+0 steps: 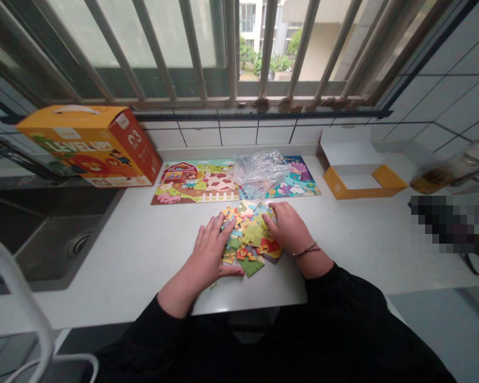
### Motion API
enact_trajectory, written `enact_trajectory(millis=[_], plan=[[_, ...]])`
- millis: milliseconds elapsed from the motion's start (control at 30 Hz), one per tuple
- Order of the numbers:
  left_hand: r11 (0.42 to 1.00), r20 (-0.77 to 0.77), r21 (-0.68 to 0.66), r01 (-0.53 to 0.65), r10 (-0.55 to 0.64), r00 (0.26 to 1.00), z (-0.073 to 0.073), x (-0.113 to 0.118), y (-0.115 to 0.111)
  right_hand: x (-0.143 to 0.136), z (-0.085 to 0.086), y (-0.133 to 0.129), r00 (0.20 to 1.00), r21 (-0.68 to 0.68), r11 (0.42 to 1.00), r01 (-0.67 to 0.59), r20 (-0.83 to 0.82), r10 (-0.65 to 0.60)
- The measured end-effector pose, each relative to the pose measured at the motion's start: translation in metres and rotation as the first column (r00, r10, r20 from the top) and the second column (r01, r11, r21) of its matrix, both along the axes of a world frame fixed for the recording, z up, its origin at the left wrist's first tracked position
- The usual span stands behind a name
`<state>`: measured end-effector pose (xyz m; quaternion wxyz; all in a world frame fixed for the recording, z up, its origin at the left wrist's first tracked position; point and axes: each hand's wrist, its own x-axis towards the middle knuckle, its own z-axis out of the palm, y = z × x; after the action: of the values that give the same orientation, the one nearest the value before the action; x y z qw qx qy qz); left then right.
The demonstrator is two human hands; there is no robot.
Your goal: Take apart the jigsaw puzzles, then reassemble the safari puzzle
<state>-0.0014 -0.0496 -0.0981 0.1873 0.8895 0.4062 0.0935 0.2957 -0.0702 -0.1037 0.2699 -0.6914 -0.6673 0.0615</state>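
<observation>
A pile of colourful puzzle pieces (252, 234) lies on the white counter. My left hand (211, 250) rests along the pile's left side, fingers apart, its thumb by a green piece at the near edge. On the right side, my right hand (289, 226) touches the pieces with bent fingers; its lower fingers are partly hidden, and whether it grips a piece is unclear. Beyond the pile lie a farm picture board (199, 181) and a darker blue picture board (303, 178), with crumpled clear plastic (261, 170) over their meeting edges.
An orange puzzle box (99, 149) stands at the back left, beside a dark sink (56, 229). An open yellow box (357, 183) sits at the back right, near a jar (435, 178). A white curved tube (27, 303) rises at the lower left.
</observation>
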Motion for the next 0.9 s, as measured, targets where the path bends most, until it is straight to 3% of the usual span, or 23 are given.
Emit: enact_trajectory(millis=[167,367,500,633,733,800,900], plan=[[0.998,0.087,0.057,0.001,-0.006,0.996,-0.004,0.041,0.008,0.002,-0.002,0.004,0.993,-0.027,0.997,0.076,-0.088,-0.078],[0.997,0.121,0.063,0.054,-0.062,0.991,-0.004,0.068,0.014,0.006,0.007,0.008,0.976,-0.146,0.983,0.115,-0.168,-0.139],[0.989,0.191,0.08,0.121,-0.134,0.972,-0.007,0.089,0.024,0.005,0.012,0.008,0.977,-0.174,0.98,0.099,-0.168,-0.128],[0.99,0.249,0.091,0.106,-0.126,0.96,-0.009,0.109,0.034,0.004,0.007,0.005,0.991,-0.102,0.989,0.103,-0.077,-0.111],[0.992,0.28,0.125,0.035,-0.069,0.957,-0.004,0.106,0.04,0.006,0.002,0.001,0.975,-0.04,0.975,0.22,0.046,-0.218],[0.984,0.292,0.154,-0.086,0.037,0.956,0.002,0.093,0.044,0.007,0.0,0.0,0.956,-0.029,0.958,0.286,0.081,-0.283],[0.938,0.18,0.175,-0.299,0.268,0.947,0.009,0.068,0.047,0.007,0.001,-0.001,0.973,-0.018,0.975,0.22,0.071,-0.218]])
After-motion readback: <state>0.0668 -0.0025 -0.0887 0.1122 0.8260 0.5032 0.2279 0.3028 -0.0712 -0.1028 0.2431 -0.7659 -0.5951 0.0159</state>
